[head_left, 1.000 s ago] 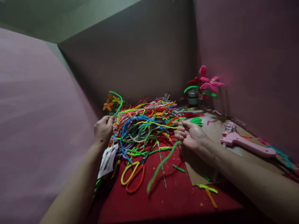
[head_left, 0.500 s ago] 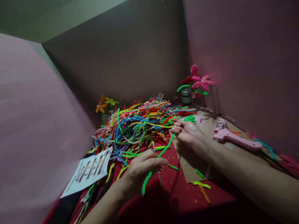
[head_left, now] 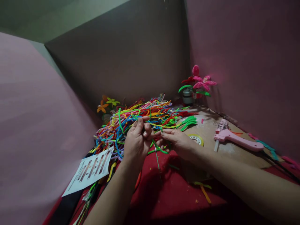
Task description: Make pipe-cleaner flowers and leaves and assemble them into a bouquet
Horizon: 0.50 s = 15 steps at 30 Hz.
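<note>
1. Left hand [head_left: 137,142] and right hand [head_left: 177,142] have been brought together before the pipe-cleaner pile [head_left: 157,109].
2. Green pipe cleaner [head_left: 161,129] seems pinched at the right fingertips; left fingers are curled, their hold untold.
3. Fingertip handling seems underway; steady pinching is called for.

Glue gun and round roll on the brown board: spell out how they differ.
The glue gun is pink, while the round roll has a yellow outer ring around a pale centre. The gun is long and angled, with a pale stick jutting out; the roll is circular and looks smaller. The gun lies clear of the right arm, which partly hides the roll. Both lie on the brown board.
</note>
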### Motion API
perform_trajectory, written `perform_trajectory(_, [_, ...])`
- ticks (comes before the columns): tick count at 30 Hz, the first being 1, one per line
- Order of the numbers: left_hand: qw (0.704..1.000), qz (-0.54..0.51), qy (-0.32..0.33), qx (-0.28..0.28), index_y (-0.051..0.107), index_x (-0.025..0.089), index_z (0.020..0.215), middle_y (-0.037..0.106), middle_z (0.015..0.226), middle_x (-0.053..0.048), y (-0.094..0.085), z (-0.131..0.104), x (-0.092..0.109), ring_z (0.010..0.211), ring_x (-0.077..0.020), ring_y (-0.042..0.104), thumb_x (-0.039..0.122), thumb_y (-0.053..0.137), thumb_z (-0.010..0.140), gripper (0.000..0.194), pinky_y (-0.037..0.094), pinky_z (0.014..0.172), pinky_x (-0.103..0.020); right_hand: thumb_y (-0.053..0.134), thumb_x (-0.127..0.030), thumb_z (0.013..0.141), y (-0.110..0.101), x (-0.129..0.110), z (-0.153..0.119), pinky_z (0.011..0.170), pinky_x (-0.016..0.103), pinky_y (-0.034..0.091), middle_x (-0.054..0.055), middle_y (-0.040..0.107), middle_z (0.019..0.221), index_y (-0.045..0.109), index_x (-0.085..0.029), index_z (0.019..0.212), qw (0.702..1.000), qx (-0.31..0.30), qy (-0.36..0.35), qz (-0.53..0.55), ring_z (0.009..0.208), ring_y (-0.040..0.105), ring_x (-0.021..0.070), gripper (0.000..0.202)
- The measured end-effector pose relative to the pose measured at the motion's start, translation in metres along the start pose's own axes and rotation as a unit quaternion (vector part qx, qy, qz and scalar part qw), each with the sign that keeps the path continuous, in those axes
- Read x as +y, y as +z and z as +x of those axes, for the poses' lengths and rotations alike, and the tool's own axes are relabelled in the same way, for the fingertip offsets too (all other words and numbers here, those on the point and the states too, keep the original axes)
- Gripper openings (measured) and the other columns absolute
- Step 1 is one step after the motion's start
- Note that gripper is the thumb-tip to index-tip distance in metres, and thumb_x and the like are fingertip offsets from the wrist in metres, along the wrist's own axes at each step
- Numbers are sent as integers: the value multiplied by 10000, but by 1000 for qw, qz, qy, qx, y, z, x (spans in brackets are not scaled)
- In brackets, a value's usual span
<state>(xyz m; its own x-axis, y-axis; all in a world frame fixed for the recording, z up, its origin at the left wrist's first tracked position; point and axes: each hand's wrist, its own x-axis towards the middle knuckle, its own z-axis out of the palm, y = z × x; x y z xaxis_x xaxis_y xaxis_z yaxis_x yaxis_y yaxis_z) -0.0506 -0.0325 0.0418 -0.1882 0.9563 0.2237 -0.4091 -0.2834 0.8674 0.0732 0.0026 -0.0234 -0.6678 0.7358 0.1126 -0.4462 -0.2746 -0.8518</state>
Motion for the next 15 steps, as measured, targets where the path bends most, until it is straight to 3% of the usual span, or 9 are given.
perform_trajectory(4, [1000,-1,-8,16,575,141,817,429,526,57,2,4,-16,388,-26,327,306,606,766,176,281,374,-145,594,-384,751,4,3,-2,443,182,310,-28,530,548,549,-133,683,998,-6,-31,-52,440,431,53,264])
perform_trajectory(10, [997,66,-44,17,583,145,892,475,578,47,-3,-5,-21,498,-47,462,231,650,710,212,408,522,-169,473,-410,804,7,-3,-2,385,186,278,-46,534,487,548,-168,798,988,67,-22,-136,350,418,70,254])
perform_trajectory(13, [991,98,-92,-9,596,132,923,538,646,10,-6,-7,-25,578,-73,518,214,662,690,256,394,539,-171,454,-383,819,5,-1,0,394,185,245,-68,447,449,524,-173,711,976,99,-84,-173,374,337,61,247])
perform_trajectory(15, [986,120,-111,-38,620,111,891,537,639,10,-9,-7,-29,527,-48,467,213,671,680,240,340,492,-154,471,-340,809,3,1,1,427,186,258,-64,421,485,509,-169,649,965,119,-124,-198,436,336,64,237])
